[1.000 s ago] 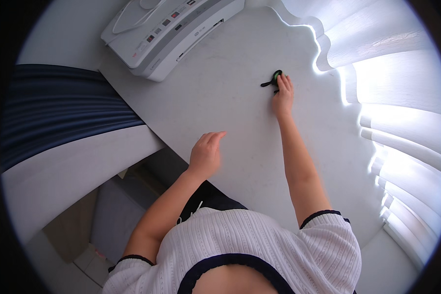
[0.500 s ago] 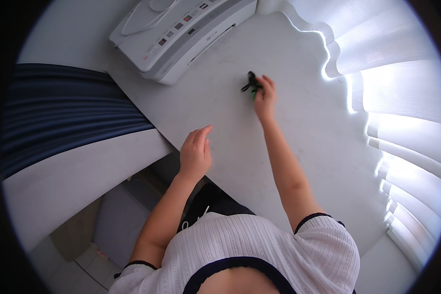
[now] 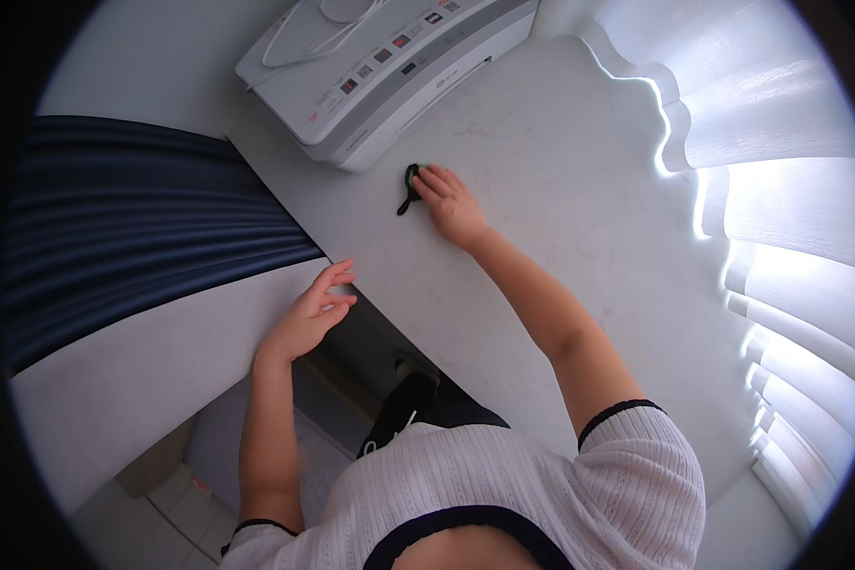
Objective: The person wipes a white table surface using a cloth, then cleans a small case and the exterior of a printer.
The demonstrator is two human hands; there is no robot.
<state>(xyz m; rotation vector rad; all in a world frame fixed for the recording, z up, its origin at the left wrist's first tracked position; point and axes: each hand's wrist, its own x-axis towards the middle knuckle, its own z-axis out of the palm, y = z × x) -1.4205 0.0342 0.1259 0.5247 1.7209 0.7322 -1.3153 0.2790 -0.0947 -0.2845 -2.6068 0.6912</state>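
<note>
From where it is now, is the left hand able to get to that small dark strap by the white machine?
Probably yes: the left hand hovers at the table edge, bare tabletop between it and the strap.

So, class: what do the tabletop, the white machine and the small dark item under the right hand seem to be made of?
Tabletop: probably laminate or stone, matt white with faint speckles.
Machine: likely moulded plastic, smooth white and grey, with buttons.
Dark item: perhaps a fabric or rubber strap, black with green; too small to tell. The right hand touches it.

An office or home workroom is probably shown: a white desk (image 3: 560, 237) is set beside pale window blinds (image 3: 779, 190), and a white desktop machine (image 3: 389, 66) with buttons is placed on it.
</note>
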